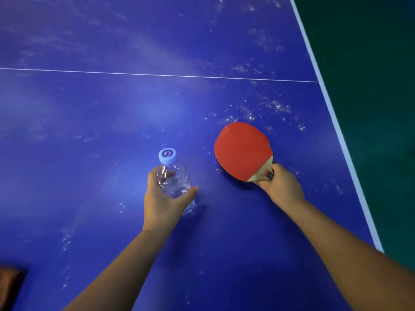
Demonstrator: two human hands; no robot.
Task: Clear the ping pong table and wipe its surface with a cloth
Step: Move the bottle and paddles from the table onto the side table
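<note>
A clear plastic water bottle (173,176) with a pale blue cap stands on the blue ping pong table (112,113). My left hand (162,202) grips its body, fingers and thumb curled round it. To the right lies a paddle with red rubber (242,150), its blade flat on or just above the table. My right hand (281,185) holds the paddle's wooden handle. White dusty specks are scattered over the table surface, thickest beyond the paddle.
The table's white-edged right side (336,122) runs diagonally, with green floor (370,63) beyond it. A thin white centre line (157,74) crosses the table. A brown object (10,286) shows at the bottom left corner, partly cut off.
</note>
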